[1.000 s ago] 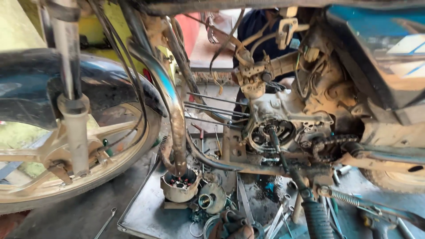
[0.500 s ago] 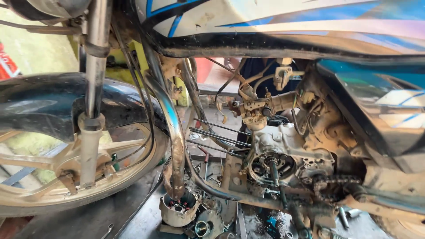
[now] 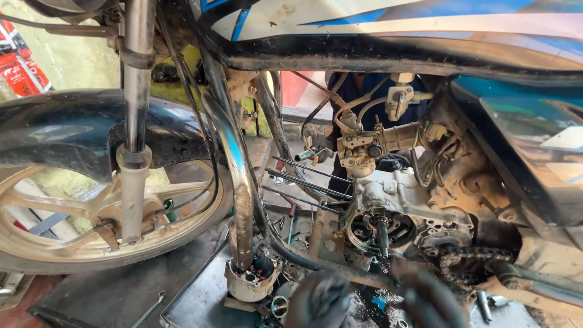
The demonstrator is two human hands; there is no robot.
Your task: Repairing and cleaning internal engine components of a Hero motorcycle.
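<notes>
- Below the stripped motorcycle engine [image 3: 395,225], I am holding both hands low at the bottom edge of the view: my left hand [image 3: 319,300] and my right hand [image 3: 428,297], both dark with grease and blurred.
- Whether my fingers are curled, spread or gripping anything, I cannot tell; the blur and the frame edge are hiding them.
- Just above my right hand, the open crankcase is showing a bare shaft [image 3: 382,234], with the drive chain [image 3: 470,258] hanging slack to its right, likely because the cover is off.
- Left of my left hand, a removed cylinder [image 3: 249,279] is sitting upright in a metal tray [image 3: 194,297], probably parked there to catch oil and loose parts.
- Above that, the chrome exhaust pipe [image 3: 237,176] is dropping toward the cylinder.
- Higher up, the carburettor [image 3: 358,152] is dangling on its hoses.
- Far to the left, the front wheel [image 3: 73,225] is standing, cut off by the frame.
- Behind the bike, a person in dark blue clothing [image 3: 358,91] is mostly hidden.
</notes>
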